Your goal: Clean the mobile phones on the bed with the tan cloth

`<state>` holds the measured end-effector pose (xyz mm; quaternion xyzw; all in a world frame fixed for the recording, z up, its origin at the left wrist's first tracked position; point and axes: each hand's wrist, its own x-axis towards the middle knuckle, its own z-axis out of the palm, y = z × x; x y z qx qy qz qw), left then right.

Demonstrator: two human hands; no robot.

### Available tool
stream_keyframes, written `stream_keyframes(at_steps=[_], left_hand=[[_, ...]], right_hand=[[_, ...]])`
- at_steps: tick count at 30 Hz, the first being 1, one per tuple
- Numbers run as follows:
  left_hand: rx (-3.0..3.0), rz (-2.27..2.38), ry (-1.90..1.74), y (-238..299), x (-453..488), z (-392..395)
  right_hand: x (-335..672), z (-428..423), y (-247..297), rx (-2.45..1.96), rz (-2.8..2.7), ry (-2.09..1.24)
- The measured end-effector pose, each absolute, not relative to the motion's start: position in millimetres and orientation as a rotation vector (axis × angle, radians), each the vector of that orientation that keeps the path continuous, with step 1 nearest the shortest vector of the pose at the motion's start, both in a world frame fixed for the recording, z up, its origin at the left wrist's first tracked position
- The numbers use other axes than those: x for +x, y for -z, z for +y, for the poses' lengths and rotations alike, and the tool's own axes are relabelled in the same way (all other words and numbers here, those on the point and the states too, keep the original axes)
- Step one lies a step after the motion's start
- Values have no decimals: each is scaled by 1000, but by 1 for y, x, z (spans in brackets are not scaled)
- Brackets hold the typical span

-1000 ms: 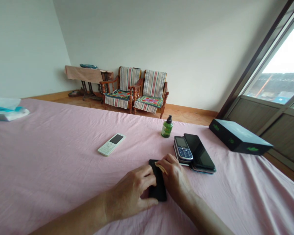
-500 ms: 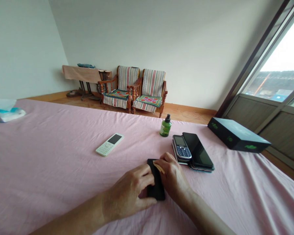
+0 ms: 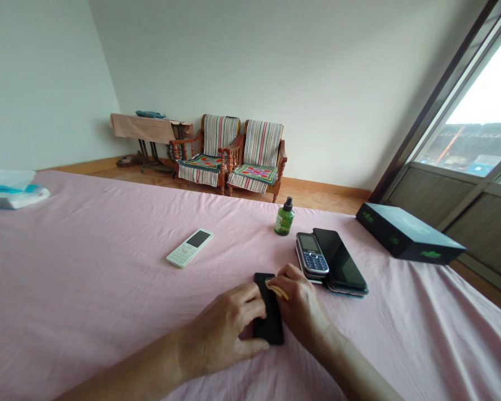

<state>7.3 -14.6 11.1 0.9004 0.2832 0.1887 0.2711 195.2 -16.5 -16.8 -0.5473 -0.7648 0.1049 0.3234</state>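
A black phone (image 3: 271, 323) lies back up on the pink sheet, with a camera ring partly showing near its far end. My left hand (image 3: 229, 323) grips its left side, fingers curled over the back and thumb at the near edge. In my right hand (image 3: 298, 295) a folded yellowish cloth (image 3: 277, 288) is pinched and pressed against the phone's far end. Just beyond that hand, a dark blue keypad phone (image 3: 312, 254) tops one stack, beside another stack topped by a black touchscreen phone (image 3: 340, 260). A white keypad phone (image 3: 190, 248) lies farther left.
A green spray bottle (image 3: 284, 217) stands behind the stacks. At the right is a black box (image 3: 409, 231) with green print; a tissue pack (image 3: 14, 189) lies at the far left. Two wooden chairs (image 3: 254, 150) and a cloth-covered sewing table (image 3: 150, 129) stand by the wall.
My right hand has shifted the cloth slightly, so a camera ring on the phone now shows. The left hand keeps its hold. The whole view has moved a little.
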Motion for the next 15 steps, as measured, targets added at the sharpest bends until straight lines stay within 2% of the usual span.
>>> stream_keyframes(at_steps=[15], left_hand=[[2431, 705, -522, -12, 7, -13]], right_hand=[[197, -25, 15, -1465, -2077, -238]])
